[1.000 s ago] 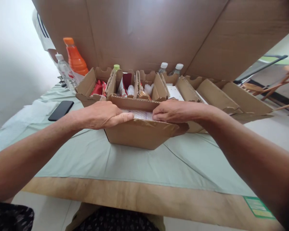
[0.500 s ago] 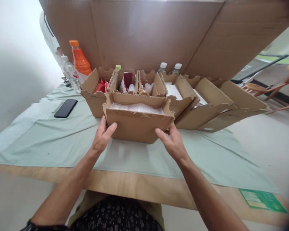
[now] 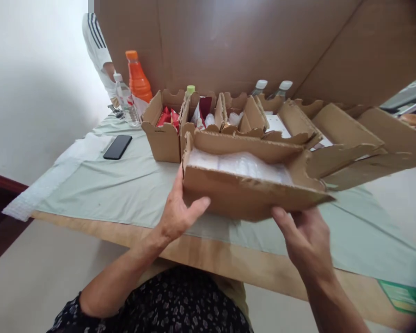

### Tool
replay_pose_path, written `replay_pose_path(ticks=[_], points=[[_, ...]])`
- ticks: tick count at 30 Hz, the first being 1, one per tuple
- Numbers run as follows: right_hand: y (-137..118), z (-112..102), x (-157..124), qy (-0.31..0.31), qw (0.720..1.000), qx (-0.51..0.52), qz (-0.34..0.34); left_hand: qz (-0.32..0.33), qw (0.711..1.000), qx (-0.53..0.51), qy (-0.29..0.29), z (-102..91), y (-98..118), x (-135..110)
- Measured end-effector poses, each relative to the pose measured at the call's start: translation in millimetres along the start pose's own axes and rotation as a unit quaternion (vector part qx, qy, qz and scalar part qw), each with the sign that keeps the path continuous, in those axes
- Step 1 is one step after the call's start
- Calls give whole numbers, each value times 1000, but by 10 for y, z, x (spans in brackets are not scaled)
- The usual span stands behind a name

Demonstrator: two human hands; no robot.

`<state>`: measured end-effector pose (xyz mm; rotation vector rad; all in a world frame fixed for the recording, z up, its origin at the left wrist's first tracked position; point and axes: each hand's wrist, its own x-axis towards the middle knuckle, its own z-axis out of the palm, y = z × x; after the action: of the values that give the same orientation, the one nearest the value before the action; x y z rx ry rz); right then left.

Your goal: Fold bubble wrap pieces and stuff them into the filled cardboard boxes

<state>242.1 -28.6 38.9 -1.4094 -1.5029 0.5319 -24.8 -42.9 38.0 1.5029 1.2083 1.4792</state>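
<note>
A brown cardboard box (image 3: 235, 196) with an open top is between my two hands, tilted with its right end nearer me. Inside lies clear bubble wrap (image 3: 241, 165); whatever is under it I cannot make out. My left hand (image 3: 180, 210) grips the box's left end, thumb on the front face and fingers behind the side. My right hand (image 3: 305, 236) holds the lower right corner, its thumb on the front and its fingers partly hidden beneath. Directly behind stands a row of similar cardboard boxes (image 3: 164, 143), with red packets (image 3: 168, 117) in the leftmost one.
A black phone (image 3: 118, 147) lies on the pale green cloth (image 3: 125, 194), left of the boxes. An orange bottle (image 3: 138, 83) and a clear bottle (image 3: 127, 101) stand at the back left. Behind rises a large cardboard panel (image 3: 229, 46). A person's sleeve (image 3: 97, 41) shows beyond it.
The box has come nearer me and its right end has swung toward me. My right hand has shifted lower along its corner. The view has turned left.
</note>
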Motion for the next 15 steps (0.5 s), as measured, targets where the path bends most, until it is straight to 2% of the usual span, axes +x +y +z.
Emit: replay_pose_path(ticks=[2, 5, 7, 9, 12, 15], points=[[-45, 190, 122, 2, 998, 58, -22, 29, 999, 23, 30, -99, 33, 45], [-51, 329, 91, 21, 992, 119, -34, 46, 996, 64, 35, -181, 50, -137], [-68, 403, 4, -10, 992, 122, -34, 30, 996, 71, 50, -249, 23, -374], [-148, 582, -33, -77, 989, 113, -47, -9, 992, 70, 106, -369, -26, -625], [-411, 1142, 107, -202, 968, 120, -83, -46, 967, 85, 235, -642, -102, -898], [-763, 1882, 424, -326, 921, 170, -129, -29, 936, 143, 321, -919, -149, -1018]])
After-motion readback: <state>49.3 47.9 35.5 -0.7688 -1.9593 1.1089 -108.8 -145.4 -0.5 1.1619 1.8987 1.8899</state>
